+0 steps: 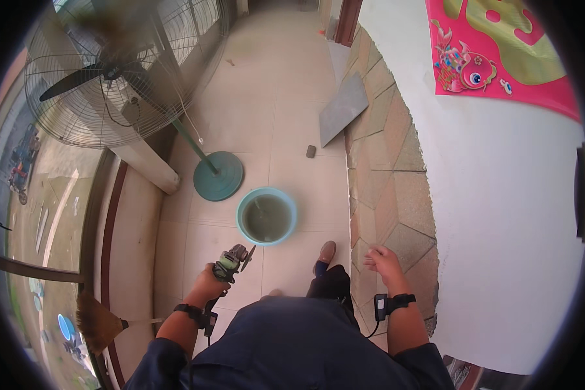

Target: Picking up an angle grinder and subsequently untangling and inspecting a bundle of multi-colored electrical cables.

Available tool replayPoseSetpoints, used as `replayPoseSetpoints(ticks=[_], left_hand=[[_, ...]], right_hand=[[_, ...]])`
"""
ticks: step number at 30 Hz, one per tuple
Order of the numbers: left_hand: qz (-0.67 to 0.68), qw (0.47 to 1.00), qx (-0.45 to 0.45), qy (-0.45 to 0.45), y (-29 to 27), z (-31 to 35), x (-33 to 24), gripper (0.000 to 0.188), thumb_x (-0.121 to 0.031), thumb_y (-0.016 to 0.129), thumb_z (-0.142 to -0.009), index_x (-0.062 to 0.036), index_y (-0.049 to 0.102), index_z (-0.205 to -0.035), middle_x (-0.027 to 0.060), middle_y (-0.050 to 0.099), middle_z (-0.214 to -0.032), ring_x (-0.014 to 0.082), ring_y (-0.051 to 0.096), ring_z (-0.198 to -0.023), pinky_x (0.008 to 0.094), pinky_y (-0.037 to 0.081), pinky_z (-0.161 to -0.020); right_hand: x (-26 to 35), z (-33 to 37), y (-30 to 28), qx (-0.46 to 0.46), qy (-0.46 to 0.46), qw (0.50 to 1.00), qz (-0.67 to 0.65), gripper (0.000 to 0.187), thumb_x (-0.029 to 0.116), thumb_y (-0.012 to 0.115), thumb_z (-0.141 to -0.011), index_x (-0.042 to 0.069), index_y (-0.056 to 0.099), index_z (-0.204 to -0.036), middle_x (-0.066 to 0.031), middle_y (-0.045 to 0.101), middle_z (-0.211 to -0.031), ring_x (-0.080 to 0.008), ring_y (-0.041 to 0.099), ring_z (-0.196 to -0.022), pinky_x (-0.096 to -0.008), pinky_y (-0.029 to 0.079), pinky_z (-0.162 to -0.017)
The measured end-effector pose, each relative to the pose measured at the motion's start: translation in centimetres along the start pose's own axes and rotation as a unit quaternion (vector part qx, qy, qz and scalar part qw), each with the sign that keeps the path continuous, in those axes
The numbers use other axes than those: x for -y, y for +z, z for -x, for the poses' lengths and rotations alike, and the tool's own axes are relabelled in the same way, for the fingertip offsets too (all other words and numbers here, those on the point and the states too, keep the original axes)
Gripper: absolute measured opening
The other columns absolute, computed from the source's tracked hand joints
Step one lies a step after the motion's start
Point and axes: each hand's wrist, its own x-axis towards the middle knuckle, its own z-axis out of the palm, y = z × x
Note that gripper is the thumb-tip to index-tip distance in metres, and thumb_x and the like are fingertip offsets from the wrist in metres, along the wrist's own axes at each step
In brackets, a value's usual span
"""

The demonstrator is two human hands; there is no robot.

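Note:
My left hand (208,286) is closed around the body of a green and grey angle grinder (228,263). The grinder's thin disc points forward, just short of a light blue basin (294,220) on the floor. Murky water (268,221) with something pale in it lies inside the basin. To the right, my right hand (385,262) hangs in front of the stone-clad wall with its fingers loosely stretched and nothing in them. Whether it touches the stone I cannot tell.
A standing fan (218,177) on a round green base is beyond the basin, at left. A grey tile (342,110) leans on the right wall, near a small dark block (311,151). A broom (101,323) is at lower left. One brown shoe (327,251) stands beside the basin.

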Motion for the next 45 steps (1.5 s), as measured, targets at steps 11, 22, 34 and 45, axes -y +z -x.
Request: replayPoseSetpoints(ticks=[11, 22, 34, 45], left_hand=[[0.041, 0.991, 0.003, -0.125, -1.8, -13.8, -17.5, 0.073, -0.023, 0.081, -0.061, 0.0024, 0.049, -0.122, 0.0164, 0.068, -0.100, 0.0257, 0.070, -0.086, 0.0359, 0.058, -0.075], [0.051, 0.982, 0.016, -0.180, -7.9, -33.9, -28.8, 0.070, -0.027, 0.081, -0.062, 0.0058, 0.053, -0.117, 0.0185, 0.069, -0.099, 0.0295, 0.069, -0.093, 0.0365, 0.056, -0.078], [0.247, 0.943, -0.097, -0.200, -24.6, -56.5, -42.2, 0.082, -0.030, 0.082, -0.059, -0.0005, 0.047, -0.127, 0.0186, 0.067, -0.108, 0.0312, 0.066, -0.102, 0.0377, 0.052, -0.087], [0.257, 0.916, -0.300, -0.072, -50.0, -76.7, -65.0, 0.083, -0.027, 0.080, -0.064, -0.0023, 0.043, -0.135, 0.0175, 0.065, -0.113, 0.0297, 0.064, -0.106, 0.0360, 0.050, -0.090]], right_hand=[[24.5, -29.0, -0.9, 0.073, -0.028, 0.997, -0.009, 0.037, 0.021, 0.060, -0.094, 0.002, 0.055, -0.125, -0.0122, 0.067, -0.105, -0.0210, 0.068, -0.086, -0.0303, 0.054, -0.071], [44.2, -54.4, 6.4, 0.140, -0.032, 0.990, 0.000, 0.036, 0.021, 0.059, -0.095, 0.002, 0.054, -0.125, -0.0135, 0.066, -0.104, -0.0222, 0.068, -0.085, -0.0309, 0.054, -0.069], [67.7, -73.1, 26.8, 0.309, -0.015, 0.936, 0.166, 0.043, 0.024, 0.060, -0.095, 0.002, 0.053, -0.131, -0.0128, 0.065, -0.109, -0.0210, 0.067, -0.090, -0.0308, 0.054, -0.075], [86.0, -84.5, 49.8, 0.625, -0.174, 0.634, 0.421, 0.070, 0.032, 0.071, -0.085, 0.004, 0.042, -0.142, -0.0161, 0.057, -0.130, -0.0242, 0.057, -0.115, -0.0349, 0.047, -0.097]])
